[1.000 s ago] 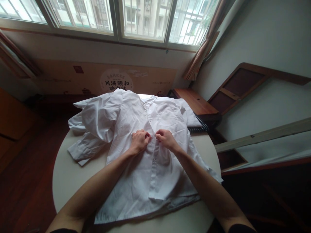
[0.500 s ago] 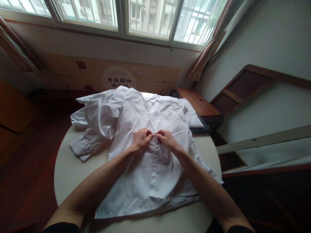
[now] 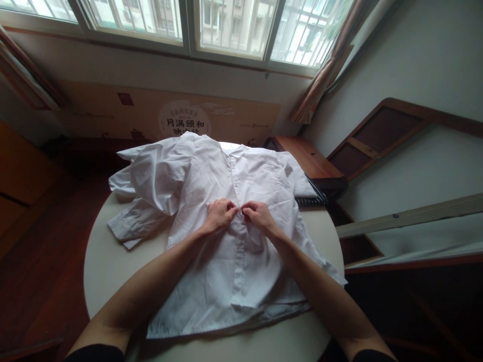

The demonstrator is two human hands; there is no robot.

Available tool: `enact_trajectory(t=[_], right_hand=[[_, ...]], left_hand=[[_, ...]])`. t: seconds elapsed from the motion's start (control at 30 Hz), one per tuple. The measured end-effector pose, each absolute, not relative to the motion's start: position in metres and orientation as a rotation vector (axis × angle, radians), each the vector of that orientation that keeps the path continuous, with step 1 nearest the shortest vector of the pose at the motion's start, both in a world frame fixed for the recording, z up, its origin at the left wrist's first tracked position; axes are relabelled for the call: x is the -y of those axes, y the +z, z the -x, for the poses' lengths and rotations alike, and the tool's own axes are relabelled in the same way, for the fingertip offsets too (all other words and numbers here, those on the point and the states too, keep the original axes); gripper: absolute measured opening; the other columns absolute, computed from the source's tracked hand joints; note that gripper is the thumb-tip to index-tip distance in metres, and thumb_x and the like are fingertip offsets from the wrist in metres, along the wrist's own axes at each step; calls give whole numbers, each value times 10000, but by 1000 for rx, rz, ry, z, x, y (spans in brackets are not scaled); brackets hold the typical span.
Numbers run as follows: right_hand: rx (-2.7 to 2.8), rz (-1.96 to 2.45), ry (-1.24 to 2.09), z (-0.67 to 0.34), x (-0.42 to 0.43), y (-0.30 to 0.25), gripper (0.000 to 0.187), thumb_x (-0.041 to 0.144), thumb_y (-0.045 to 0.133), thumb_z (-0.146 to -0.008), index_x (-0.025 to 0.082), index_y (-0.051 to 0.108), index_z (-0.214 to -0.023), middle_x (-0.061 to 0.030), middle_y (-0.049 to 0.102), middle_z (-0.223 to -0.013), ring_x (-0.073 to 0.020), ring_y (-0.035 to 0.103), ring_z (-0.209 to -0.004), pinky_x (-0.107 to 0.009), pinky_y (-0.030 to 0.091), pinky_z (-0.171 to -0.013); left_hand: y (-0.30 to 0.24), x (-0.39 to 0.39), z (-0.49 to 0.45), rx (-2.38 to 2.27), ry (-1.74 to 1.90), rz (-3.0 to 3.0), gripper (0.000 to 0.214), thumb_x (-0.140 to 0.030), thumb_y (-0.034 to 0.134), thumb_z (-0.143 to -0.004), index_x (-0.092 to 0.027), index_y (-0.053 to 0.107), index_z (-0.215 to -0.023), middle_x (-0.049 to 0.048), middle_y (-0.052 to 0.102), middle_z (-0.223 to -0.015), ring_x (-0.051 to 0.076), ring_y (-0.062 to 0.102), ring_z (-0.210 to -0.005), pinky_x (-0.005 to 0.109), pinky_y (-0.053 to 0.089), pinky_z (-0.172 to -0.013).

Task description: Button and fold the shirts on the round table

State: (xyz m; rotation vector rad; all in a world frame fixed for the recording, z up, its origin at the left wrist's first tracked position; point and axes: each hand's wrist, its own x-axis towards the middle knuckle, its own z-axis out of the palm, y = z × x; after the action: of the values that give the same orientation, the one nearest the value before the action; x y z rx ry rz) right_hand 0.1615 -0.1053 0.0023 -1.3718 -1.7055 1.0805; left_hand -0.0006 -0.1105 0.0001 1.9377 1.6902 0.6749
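Observation:
A white long-sleeved shirt (image 3: 211, 281) lies front up across a round table, its collar at the far side and its hem towards me. Midway down the front placket, my left hand (image 3: 221, 215) pinches the fabric edge between thumb and fingers. Close against it on the right, my right hand (image 3: 258, 216) pinches the placket too, fingertips almost meeting the left ones. Any button between the fingertips is too small to make out. Below the hands the placket edges overlap; above them the front parts slightly towards the collar. The left sleeve in view lies bunched with its cuff on the table.
The cream round table (image 3: 103, 271) shows its rim at left and right. Behind it on the right stands a wooden desk (image 3: 309, 158), with a black coiled thing (image 3: 311, 202) by the table edge. A printed banner (image 3: 136, 113) hangs under the barred windows (image 3: 234, 30).
Almost nothing differs. Both hands stay pinched at the same spot on the placket, with only tiny finger shifts and a slight drift of the camera.

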Motion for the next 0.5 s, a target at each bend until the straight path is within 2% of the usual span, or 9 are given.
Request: enact_trajectory(t=[0.27, 0.5], right_hand=[[1730, 1335, 1054, -157, 108, 7, 181, 259, 613, -720, 140, 715, -811, -42, 709, -750, -133, 608, -620, -229, 462, -577], [1796, 1483, 690, -147, 113, 4, 120, 275, 639, -736, 167, 691, -723, -34, 705, -705, -157, 629, -647, -251, 447, -628]], left_hand=[[0, 109, 1, -1675, 664, -1900, 218, -325, 557, -838, -202, 735, -819, 31, 725, -859, 177, 628, -833, 265, 414, -731], [-1, 106, 2, -1658, 621, -1877, 255, -312, 513, -850, -204, 744, -856, 33, 732, -841, 173, 633, -809, 254, 414, -711]])
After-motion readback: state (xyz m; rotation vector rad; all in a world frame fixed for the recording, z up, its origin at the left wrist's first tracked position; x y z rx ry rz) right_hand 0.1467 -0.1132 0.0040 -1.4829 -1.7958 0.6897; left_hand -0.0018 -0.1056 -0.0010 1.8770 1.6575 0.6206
